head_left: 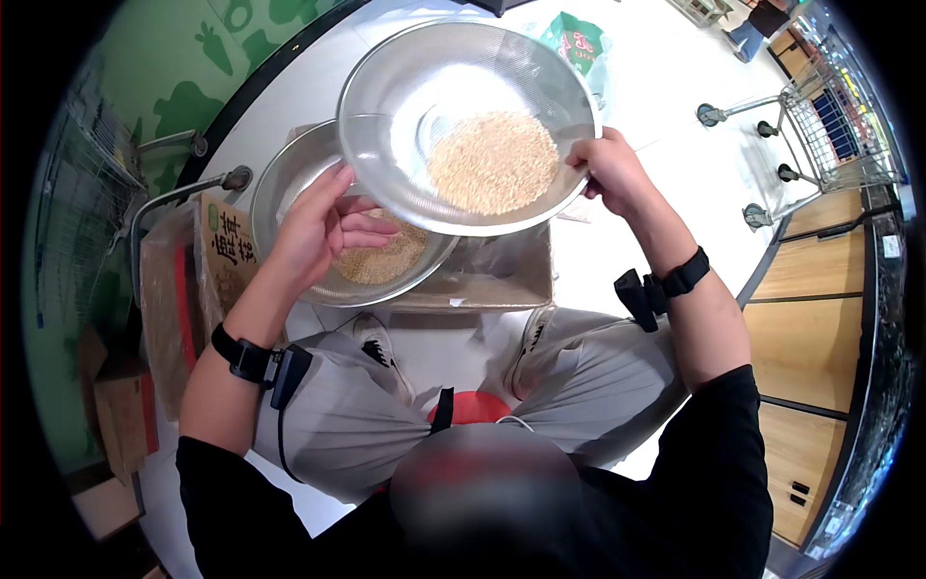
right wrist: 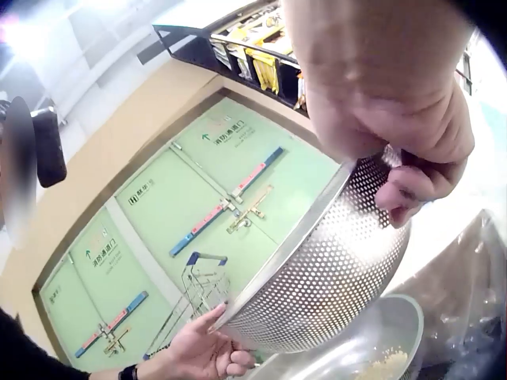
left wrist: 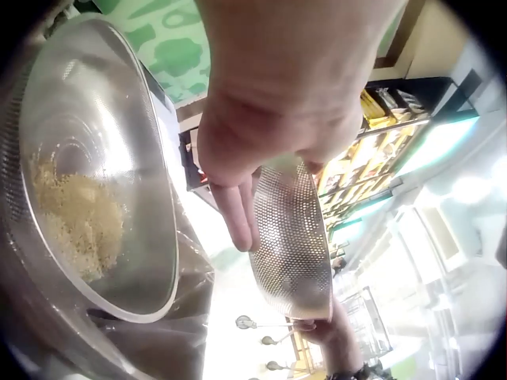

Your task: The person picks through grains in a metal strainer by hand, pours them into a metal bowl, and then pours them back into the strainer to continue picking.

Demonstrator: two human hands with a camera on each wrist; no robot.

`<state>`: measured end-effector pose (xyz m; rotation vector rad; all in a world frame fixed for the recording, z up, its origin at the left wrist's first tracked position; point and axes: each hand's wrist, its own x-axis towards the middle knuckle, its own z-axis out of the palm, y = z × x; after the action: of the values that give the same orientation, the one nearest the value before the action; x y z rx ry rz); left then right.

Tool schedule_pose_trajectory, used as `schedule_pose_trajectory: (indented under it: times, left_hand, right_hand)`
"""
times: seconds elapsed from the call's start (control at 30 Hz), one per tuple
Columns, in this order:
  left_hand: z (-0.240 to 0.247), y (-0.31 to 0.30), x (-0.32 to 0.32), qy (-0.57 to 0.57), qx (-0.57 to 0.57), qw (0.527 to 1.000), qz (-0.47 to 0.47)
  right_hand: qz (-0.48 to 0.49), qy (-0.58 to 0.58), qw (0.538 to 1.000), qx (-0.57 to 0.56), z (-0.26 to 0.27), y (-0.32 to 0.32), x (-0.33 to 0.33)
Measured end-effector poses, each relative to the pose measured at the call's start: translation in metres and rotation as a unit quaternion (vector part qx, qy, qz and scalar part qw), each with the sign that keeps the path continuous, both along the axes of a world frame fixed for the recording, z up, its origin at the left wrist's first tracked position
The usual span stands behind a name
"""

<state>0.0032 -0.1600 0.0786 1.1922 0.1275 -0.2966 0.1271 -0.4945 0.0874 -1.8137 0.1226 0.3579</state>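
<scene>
A: Where is the colander (head_left: 410, 82)?
B: Up in the air, tilted, with pale grain (head_left: 494, 162) gathered at its near right side. The right hand (head_left: 610, 169) has its right rim, fingers curled tight round the edge.
A: And the left hand (head_left: 328, 227)?
B: At the left rim. The thumb side touches it, while the fingers reach out loosely beneath, clenched round nothing.
A: What lies below?
B: A metal bowl (head_left: 278, 188), near and to the left, with more grain in it. The colander hangs over its far right part and hides that stretch from the head view.
A: What is the bowl on?
B: A carton (head_left: 502, 285) with clear plastic inside. The bowl covers most of its left part.
A: Anything crowding the spot?
B: On the left, a printed box (head_left: 224, 236) stands right beside the bowl, and a cart (head_left: 178, 194) is just past it, by the green wall (head_left: 193, 53). On the near side, the person's legs (head_left: 333, 396) frame the carton, with a shoe on the floor on each side and something red (head_left: 470, 407) between the thighs.
A: And farther out?
B: A green bag (head_left: 576, 43) on the far floor, another cart (head_left: 839, 125) far right, wooden cabinets (head_left: 810, 261) along the right, and a passer-by (head_left: 767, 21) in the far right corner.
</scene>
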Motion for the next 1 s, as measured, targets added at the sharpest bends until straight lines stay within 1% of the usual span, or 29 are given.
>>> schedule_pose_trajectory:
  times: [0.03,0.07,0.13,0.17,0.23,0.27,0.33,0.4,0.47,0.5,0.53,0.6,0.63,0.7,0.73,0.8,0.93,1.0]
  left_hand:
    - [0.000,0.003,0.000,0.004,0.031,0.999,0.003]
    - [0.000,0.005,0.000,-0.001,0.029,1.000,0.002]
    - [0.000,0.008,0.001,0.010,0.114,0.993,0.009]
    - [-0.001,0.010,0.001,0.005,0.111,0.994,0.008]
    - [-0.001,0.011,0.007,0.027,0.152,0.988,-0.026]
    - [0.001,0.008,0.008,0.021,0.150,0.988,-0.029]
    - [0.004,0.004,0.007,0.015,0.204,0.976,-0.079]
    - [0.008,-0.002,0.005,0.018,0.201,0.976,-0.079]
    - [0.008,-0.004,0.006,0.011,0.229,0.968,-0.104]
    - [0.008,-0.004,0.006,0.009,0.230,0.968,-0.102]
    - [0.007,-0.004,0.007,0.009,0.219,0.969,-0.109]
    - [0.007,-0.003,0.009,0.007,0.209,0.971,-0.115]
    - [0.006,-0.003,0.010,0.004,0.209,0.971,-0.117]
    - [0.007,-0.003,0.011,-0.001,0.211,0.970,-0.118]
    - [0.008,-0.004,0.012,0.000,0.217,0.969,-0.118]
    - [0.009,-0.007,0.012,0.001,0.223,0.968,-0.116]
    - [0.009,-0.004,0.012,-0.002,0.225,0.967,-0.121]
    - [0.007,0.000,0.011,0.002,0.224,0.967,-0.120]
  right_hand:
    - [-0.039,-0.041,0.998,-0.016,0.011,-0.003,-0.003]
    - [-0.064,-0.052,0.996,-0.014,0.017,-0.012,0.001]
    - [-0.127,-0.085,0.988,0.000,0.026,-0.029,0.008]
    - [-0.145,-0.099,0.984,-0.005,0.030,-0.039,0.011]
    - [-0.181,-0.130,0.974,-0.035,0.037,-0.056,0.017]
    - [-0.185,-0.136,0.973,-0.035,0.039,-0.064,0.020]
    - [-0.242,-0.159,0.954,-0.079,0.038,-0.081,0.027]
    - [-0.251,-0.170,0.947,-0.102,0.037,-0.091,0.031]
    - [-0.290,-0.199,0.907,-0.233,0.043,-0.089,0.031]
    - [-0.302,-0.203,0.891,-0.272,0.045,-0.089,0.034]
    - [-0.302,-0.205,0.891,-0.271,0.047,-0.089,0.037]
    - [-0.312,-0.221,0.860,-0.337,0.052,-0.089,0.043]
    - [-0.312,-0.222,0.860,-0.336,0.053,-0.090,0.048]
    - [-0.316,-0.263,0.818,-0.401,0.057,-0.087,0.055]
    - [-0.317,-0.264,0.819,-0.400,0.060,-0.083,0.055]
    - [-0.306,-0.257,0.804,-0.440,0.067,-0.075,0.057]
    - [-0.304,-0.250,0.799,-0.455,0.072,-0.065,0.061]
    - [-0.291,-0.281,0.778,-0.481,0.075,-0.061,0.061]
